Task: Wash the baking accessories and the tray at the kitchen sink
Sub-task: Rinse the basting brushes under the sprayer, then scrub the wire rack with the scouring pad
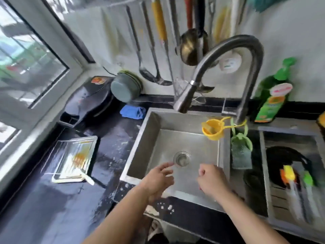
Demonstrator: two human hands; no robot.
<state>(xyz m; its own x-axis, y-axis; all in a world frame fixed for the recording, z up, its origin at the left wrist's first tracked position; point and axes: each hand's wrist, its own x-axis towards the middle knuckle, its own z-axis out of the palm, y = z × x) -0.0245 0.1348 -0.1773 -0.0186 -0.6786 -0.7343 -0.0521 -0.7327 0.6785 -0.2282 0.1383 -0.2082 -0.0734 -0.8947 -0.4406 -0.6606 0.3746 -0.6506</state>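
A steel sink (156, 120) holds nothing but its drain (182, 158). Both my hands hover over its front half. My left hand (158, 180) has loose, spread fingers and holds nothing. My right hand (212, 180) has its fingers curled in, with nothing visible in it. A metal baking tray (74, 159), smeared with orange residue, lies on the black counter to the left, a pale utensil (88, 179) resting on its near corner. Yellow, orange and green silicone brushes (295, 178) lie in the drainer basin at right.
The faucet (228, 71) arches over the sink's back; no water shows. A yellow strainer (213, 130) hangs on the sink's right rim beside a green scrubber (241, 152). Green detergent bottle (271, 99) at back right. A blue cloth (133, 111) and a dark appliance (88, 101) sit back left.
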